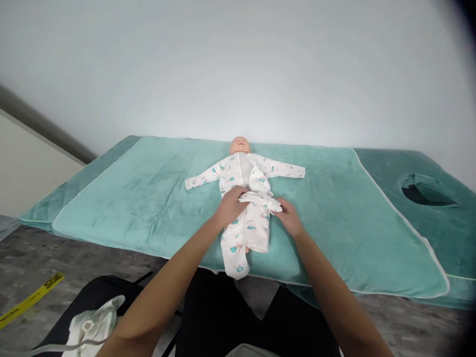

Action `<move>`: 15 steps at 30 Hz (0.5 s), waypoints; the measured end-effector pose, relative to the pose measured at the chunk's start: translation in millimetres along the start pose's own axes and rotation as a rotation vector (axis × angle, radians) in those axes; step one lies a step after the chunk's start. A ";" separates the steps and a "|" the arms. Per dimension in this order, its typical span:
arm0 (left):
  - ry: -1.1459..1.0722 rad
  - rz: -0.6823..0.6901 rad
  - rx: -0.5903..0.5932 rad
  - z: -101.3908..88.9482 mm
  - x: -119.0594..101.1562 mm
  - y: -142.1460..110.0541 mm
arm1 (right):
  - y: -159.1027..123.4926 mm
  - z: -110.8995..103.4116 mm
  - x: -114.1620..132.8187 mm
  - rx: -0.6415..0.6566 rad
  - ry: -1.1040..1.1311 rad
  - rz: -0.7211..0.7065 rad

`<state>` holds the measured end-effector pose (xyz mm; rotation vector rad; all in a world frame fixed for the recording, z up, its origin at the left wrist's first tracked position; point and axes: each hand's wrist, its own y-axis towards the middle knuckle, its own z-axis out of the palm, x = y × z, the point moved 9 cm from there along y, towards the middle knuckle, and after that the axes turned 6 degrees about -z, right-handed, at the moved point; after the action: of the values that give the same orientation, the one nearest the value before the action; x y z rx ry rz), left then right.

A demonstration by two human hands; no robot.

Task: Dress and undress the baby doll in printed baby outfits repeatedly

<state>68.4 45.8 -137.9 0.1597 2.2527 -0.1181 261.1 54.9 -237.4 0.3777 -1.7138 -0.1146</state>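
A baby doll (240, 145) lies face up on the bed, its head toward the wall. It wears a white onesie (256, 225) printed with teal and pink figures; the sleeves are spread out and the front hangs open at the chest. My left hand (230, 206) is closed on bunched fabric at the doll's waist, thumb on top. Across from it, my right hand (289, 217) pinches the other end of the same bunched cloth. Below, one leg of the onesie stretches to the bed's front edge, while the other looks shorter, with a bit of the doll's leg showing.
A teal blanket (327, 223) covers the bed, which has a face hole (427, 191) at the right. White-and-green cloth (92, 322) lies on a black chair (107, 287) at lower left. Yellow tape (31, 300) marks the grey floor. A white wall (238, 64) stands behind.
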 end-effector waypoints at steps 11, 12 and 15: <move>-0.738 -0.232 0.303 6.7 40.0 -73.2 | -4.7 8.3 5.6 0.138 -0.231 0.008; -0.837 -0.250 0.254 7.8 48.6 -73.9 | -3.7 8.9 14.7 0.158 -0.234 0.010; -1.079 -0.292 0.086 9.6 72.2 -70.0 | -0.8 18.3 70.7 0.223 -0.195 -0.085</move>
<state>19.4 -19.3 -197.7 -0.1652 1.1788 -0.3597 234.1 29.5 -174.5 0.6215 -1.9094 -0.0224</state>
